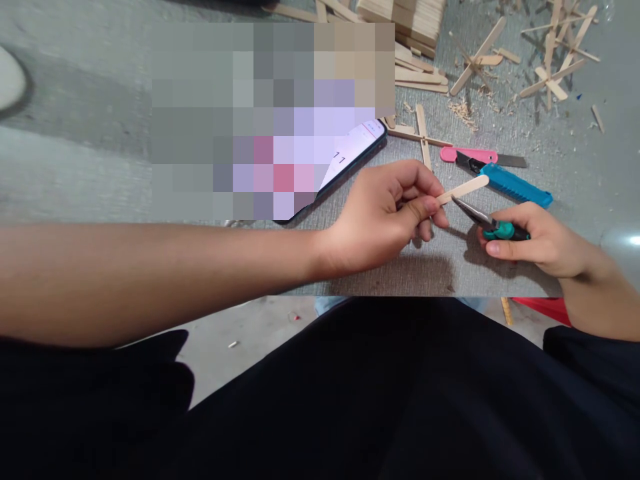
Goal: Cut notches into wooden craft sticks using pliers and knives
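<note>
Between its thumb and fingers, my left hand (395, 207) pinches a wooden craft stick (467, 189), whose rounded end points up to the right. My right hand (540, 240) is closed around the green and black handles of needle-nose pliers (477, 215). The pliers' tip is at the lower edge of the stick, close to my left fingertips; whether the jaws grip it I cannot tell. Just beyond the hands lie a blue box cutter (517, 187) and a pink cutter (470, 155) with its blade out. Two crossed sticks (423, 137) lie behind my left hand.
A phone (355, 150) with a lit screen lies left of my left hand, partly covered by a blurred patch. Stacked craft sticks (405, 20) stand at the back. Star-shaped stick pieces (550, 80) and wood shavings (465, 115) are at the back right. The table edge (400, 295) runs before my body.
</note>
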### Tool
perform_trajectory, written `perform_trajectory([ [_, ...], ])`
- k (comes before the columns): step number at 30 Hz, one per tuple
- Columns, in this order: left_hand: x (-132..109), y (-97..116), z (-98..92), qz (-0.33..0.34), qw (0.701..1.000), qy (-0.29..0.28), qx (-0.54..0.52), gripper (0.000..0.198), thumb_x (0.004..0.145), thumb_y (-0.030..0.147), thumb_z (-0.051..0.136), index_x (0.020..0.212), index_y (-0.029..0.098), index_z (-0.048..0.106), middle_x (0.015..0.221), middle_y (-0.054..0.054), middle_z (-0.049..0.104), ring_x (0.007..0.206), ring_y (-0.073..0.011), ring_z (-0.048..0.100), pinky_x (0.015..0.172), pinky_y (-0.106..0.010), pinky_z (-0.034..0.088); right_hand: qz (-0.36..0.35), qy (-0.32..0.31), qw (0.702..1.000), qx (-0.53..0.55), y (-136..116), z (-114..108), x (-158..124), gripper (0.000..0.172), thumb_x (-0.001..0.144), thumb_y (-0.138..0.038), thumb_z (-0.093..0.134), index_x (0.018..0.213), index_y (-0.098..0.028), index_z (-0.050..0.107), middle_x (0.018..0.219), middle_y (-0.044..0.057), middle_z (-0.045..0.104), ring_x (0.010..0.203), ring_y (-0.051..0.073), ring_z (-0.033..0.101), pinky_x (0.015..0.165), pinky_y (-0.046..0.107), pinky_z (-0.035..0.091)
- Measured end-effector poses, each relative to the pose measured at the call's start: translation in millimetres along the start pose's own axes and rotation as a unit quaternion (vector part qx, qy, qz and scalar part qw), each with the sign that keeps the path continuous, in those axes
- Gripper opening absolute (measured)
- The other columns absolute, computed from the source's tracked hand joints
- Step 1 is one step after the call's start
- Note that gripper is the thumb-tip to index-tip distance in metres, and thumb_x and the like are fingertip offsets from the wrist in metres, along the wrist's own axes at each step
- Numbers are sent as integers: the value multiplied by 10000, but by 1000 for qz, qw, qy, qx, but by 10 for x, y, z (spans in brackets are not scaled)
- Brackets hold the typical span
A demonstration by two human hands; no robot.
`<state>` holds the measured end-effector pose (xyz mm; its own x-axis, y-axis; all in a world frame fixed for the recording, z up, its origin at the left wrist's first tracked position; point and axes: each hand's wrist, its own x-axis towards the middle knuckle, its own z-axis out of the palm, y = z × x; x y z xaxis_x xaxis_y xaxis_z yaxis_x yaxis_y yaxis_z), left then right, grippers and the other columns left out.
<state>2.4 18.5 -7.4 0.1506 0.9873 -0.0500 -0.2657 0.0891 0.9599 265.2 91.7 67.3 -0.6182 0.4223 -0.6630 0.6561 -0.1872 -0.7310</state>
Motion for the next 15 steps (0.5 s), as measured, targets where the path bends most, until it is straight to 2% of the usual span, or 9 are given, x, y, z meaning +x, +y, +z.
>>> perform_trajectory([
  [5,10,-15,8,10,1000,9,-4,182,989,194,851,885,237,708,791,-37,824,583,-148,719,520,-280,578,7,-77,989,125,60,26,26,423,958,-576,915,850,-225,705,671,-35,596,576,122,532,542,279,432],
  [8,29,-55,5,43,999,7,-15,197,991,239,875,879,230,712,769,-29,787,625,-146,729,587,-282,612,4,-146,966,214,143,70,70,436,969,-563,903,853,-189,711,724,-16,619,565,106,550,507,258,435],
  [11,54,-83,-10,76,997,2,-18,219,968,273,902,873,216,713,748,-16,747,645,-137,715,602,-265,595,0,-198,940,278,194,87,87,435,960,-555,906,912,-155,742,747,-7,638,548,100,556,475,246,449],
  [13,66,-78,-24,73,997,4,-15,240,965,310,911,868,214,714,768,-16,744,655,-135,696,605,-263,584,-10,-176,950,258,185,66,64,422,980,-547,899,970,-145,772,757,4,662,574,102,573,502,240,466],
  [15,71,-57,-35,57,998,-6,-19,275,974,370,923,868,218,719,796,-22,752,663,-137,676,606,-267,578,-13,-111,974,199,153,32,20,399,985,-531,915,1034,-152,802,774,7,677,620,106,594,526,227,465],
])
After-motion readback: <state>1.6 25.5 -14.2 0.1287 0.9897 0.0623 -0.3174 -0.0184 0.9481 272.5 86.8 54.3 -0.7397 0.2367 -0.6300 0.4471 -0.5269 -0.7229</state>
